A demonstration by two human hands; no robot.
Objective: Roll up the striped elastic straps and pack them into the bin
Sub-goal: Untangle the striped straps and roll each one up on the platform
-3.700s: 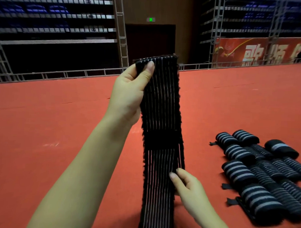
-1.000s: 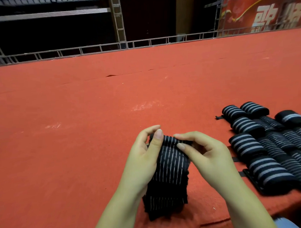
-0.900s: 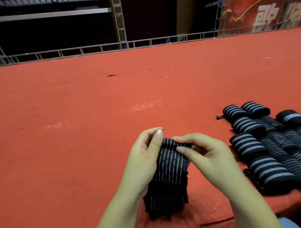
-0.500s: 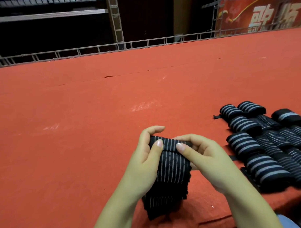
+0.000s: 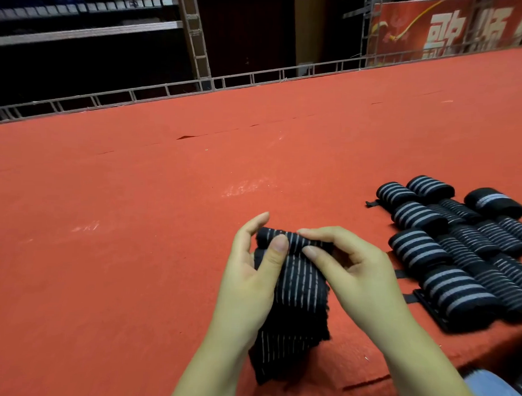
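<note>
I am watching both hands working on one striped elastic strap (image 5: 295, 288) at the near middle of the red counter (image 5: 134, 223). The left hand (image 5: 251, 283) is pinching the strap's rolled far end, its grip clamped on the strap with the thumb pressing the near face and the fingers curling behind the roll. The right hand (image 5: 351, 278) is pinching the same rolled end from the right side, its grip likewise clamped on the strap, forefinger lying over the top of the roll and thumb tip touching the near face. The loose length of the strap is hanging down toward me between the two wrists, its lower end lying on the counter by the near edge. To the right, well apart from the hands, a cluster of rolled straps (image 5: 459, 249) is lying in rows on the counter. A metal railing (image 5: 258, 76) is running along the counter's far edge, and a red banner (image 5: 455, 27) is showing at far right.
</note>
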